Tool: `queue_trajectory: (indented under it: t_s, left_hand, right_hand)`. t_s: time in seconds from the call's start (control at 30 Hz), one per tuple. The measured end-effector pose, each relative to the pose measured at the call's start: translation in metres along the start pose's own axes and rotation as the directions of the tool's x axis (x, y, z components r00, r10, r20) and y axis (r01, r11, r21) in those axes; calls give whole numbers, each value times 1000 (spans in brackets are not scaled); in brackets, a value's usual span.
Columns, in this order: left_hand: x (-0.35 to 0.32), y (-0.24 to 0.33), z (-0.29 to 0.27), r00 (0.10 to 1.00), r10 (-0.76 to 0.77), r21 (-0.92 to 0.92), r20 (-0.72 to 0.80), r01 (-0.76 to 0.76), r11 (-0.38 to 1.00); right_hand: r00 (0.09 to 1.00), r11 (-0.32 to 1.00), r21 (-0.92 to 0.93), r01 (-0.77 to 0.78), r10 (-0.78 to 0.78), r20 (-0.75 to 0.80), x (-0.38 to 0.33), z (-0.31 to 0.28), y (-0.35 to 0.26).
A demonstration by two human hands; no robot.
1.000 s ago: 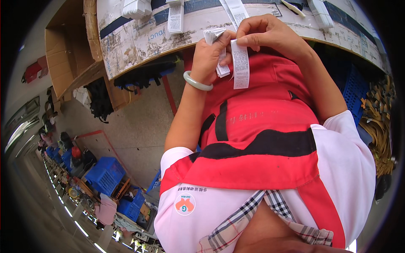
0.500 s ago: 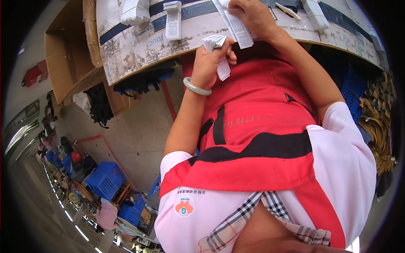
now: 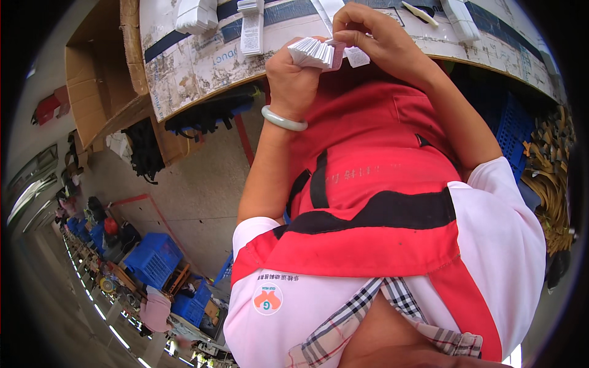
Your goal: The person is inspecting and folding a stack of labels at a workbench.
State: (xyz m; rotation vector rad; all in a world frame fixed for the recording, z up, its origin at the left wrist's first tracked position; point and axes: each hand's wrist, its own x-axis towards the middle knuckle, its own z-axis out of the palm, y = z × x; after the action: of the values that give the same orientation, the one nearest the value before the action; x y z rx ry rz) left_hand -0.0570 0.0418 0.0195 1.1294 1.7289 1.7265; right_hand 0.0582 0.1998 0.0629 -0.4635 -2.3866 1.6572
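A fanned stack of folded white printed labels point(image 3: 311, 53) is gripped in my left hand point(image 3: 289, 86), whose wrist wears a pale bangle. The stack is held at the table's front edge, above the red apron. My right hand point(image 3: 386, 43) meets it from the right, thumb and forefinger pinched at the edge of the stack's outermost label. Below and behind the right hand, a long white label strip point(image 3: 327, 8) lies on the table, partly hidden by the hand; its printed end point(image 3: 357, 57) pokes out at the table edge.
On the worn table point(image 3: 184, 73) lie a folded label bundle point(image 3: 196, 16), a narrow label stack point(image 3: 251, 30), another label stack point(image 3: 460, 21) and a small white-handled tool point(image 3: 421, 13). An open cardboard box point(image 3: 98, 80) stands at the left. Blue crates point(image 3: 153, 260) sit on the floor beyond.
My left hand has risen slightly and turned, so the stack's fanned edges face up. My right hand has moved from the label strip on the table to the stack's edge.
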Motion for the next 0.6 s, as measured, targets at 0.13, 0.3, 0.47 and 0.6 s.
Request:
queue_trajectory:
  t_s: [0.13, 0.3, 0.47, 0.6]
  left_hand:
    - [-5, -6, 0, 978, -206, -203, -20, 197, 959]
    - [-9, -11, 0, 951, -310, -375, -2, 287, 881]
    - [-9, -10, -5, 957, -281, -317, 72, 289, 904]
    - [-12, -15, -2, 968, -250, -346, 28, 244, 906]
  right_hand:
    - [990, 990, 23, 140, -139, -37, -6, 4, 16]
    - [992, 992, 18, 121, -120, -38, -13, 8, 28]
    - [999, 998, 20, 53, -53, -13, -12, 7, 23]
    - [1000, 995, 104, -10, 10, -1, -13, 11, 22]
